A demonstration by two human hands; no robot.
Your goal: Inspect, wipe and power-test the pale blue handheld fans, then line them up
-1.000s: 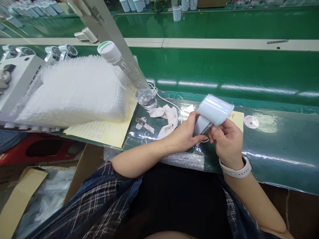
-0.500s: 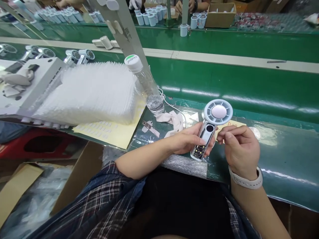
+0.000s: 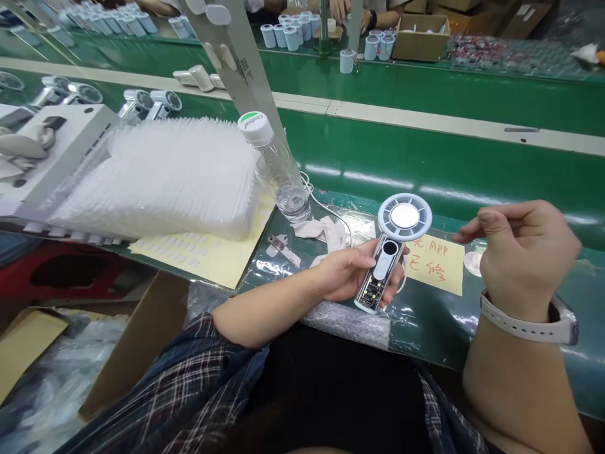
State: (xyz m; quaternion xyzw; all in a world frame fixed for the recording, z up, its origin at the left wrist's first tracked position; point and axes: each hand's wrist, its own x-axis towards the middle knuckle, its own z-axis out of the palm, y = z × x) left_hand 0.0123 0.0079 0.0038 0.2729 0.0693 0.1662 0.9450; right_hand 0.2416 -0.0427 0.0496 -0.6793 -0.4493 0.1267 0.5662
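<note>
My left hand point(image 3: 343, 272) is wrapped round the handle of a light blue and silver handheld fan point(image 3: 405, 216). The fan tilts with its round head away from me, and a black circuit board shows at the bottom of the handle. Off to the right, my right hand point(image 3: 529, 258) is raised over the bench, thumb and fingertips pinched together. Whatever is between those fingertips, if anything, is too small to make out. Between the hands lies a yellow note point(image 3: 451, 271) with red writing, beside a round pale disc point(image 3: 472, 263).
A clear bottle point(image 3: 278, 167) stands behind a crumpled white strip point(image 3: 326, 232). At left are a thick stack of clear plastic sleeves point(image 3: 174, 180), a yellow label sheet point(image 3: 224, 268) and several more fans point(image 3: 165, 104). Across the green bench show a co-worker's hands point(image 3: 340, 9) and a cardboard box point(image 3: 418, 44).
My right hand has moved away from the fan, to the right, still pinched, uncovering the yellow note. The left hand with the fan has shifted slightly left and toward me.
</note>
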